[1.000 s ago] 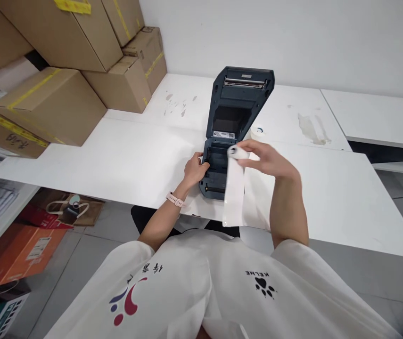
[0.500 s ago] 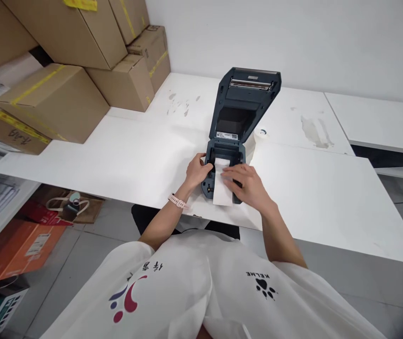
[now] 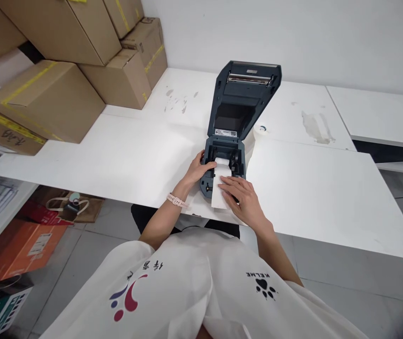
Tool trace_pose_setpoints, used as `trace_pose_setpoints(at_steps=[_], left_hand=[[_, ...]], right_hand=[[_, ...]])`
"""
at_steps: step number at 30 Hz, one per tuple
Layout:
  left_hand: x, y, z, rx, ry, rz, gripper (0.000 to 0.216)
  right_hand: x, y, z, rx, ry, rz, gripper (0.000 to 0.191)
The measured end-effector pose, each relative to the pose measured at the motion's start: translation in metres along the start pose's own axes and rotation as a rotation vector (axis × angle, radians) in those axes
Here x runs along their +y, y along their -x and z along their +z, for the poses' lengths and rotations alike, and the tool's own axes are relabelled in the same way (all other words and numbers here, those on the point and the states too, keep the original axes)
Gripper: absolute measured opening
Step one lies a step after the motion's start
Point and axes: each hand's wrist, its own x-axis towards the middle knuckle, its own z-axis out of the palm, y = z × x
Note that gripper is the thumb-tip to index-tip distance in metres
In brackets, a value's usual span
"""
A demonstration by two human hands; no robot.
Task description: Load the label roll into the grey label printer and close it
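A dark label printer point(image 3: 208, 148) stands on the white table with its lid point(image 3: 232, 101) raised. Inside sits a small white roll of label paper point(image 3: 221, 161), and a paper strip point(image 3: 218, 195) runs from it over the printer's front toward me. My left hand point(image 3: 197, 169) grips the printer's left wall, fingers outside and thumb reaching inward to the roll. Flat on the strip lie the extended fingers of my right hand point(image 3: 242, 195), slightly apart. That hand covers the printer's front right corner.
Another white roll point(image 3: 259, 130) rests behind the printer's right side. Cardboard boxes point(image 3: 49, 101) are stacked at the table's left end, against the wall. An orange box point(image 3: 33, 252) and a bag point(image 3: 74, 207) are on the floor at left. The table's front edge runs close to my body.
My right hand has slid down the paper strip toward me, and its fingers have flattened. My left thumb has moved inward to the roll.
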Motion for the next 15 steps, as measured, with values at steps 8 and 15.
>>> trace_pose_setpoints(at_steps=[8, 15], left_hand=[[0.0, 0.081, 0.012, -0.074, 0.003, -0.064, 0.118], [-0.009, 0.103, 0.013, -0.077, -0.008, -0.072, 0.121]], right_hand=[[0.043, -0.055, -0.052, 0.464, -0.43, 0.156, 0.031], [0.076, -0.211, -0.082, 0.457, -0.58, 0.18, 0.065]])
